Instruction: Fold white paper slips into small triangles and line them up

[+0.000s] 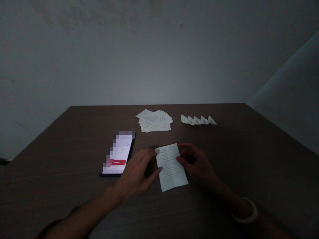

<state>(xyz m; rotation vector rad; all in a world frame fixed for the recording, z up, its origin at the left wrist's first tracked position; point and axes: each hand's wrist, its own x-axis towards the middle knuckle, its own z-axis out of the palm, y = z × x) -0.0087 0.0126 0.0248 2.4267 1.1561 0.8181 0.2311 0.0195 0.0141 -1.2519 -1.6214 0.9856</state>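
Note:
A small white printed paper slip (172, 167) lies on the dark wooden table (249, 159), close in front of me. My left hand (136, 172) rests at the slip's left edge, finger and thumb pinching that edge. My right hand (196, 162) is at the slip's right edge, its fingertips curled onto the paper near the top. A white bracelet (245, 212) circles my right wrist.
A phone (118, 153) with a lit screen lies face up left of my left hand. Farther back sit a loose pile of paper slips (154, 120) and, to its right, a row of several small folded white paper pieces (198, 120). Grey walls stand behind and at right.

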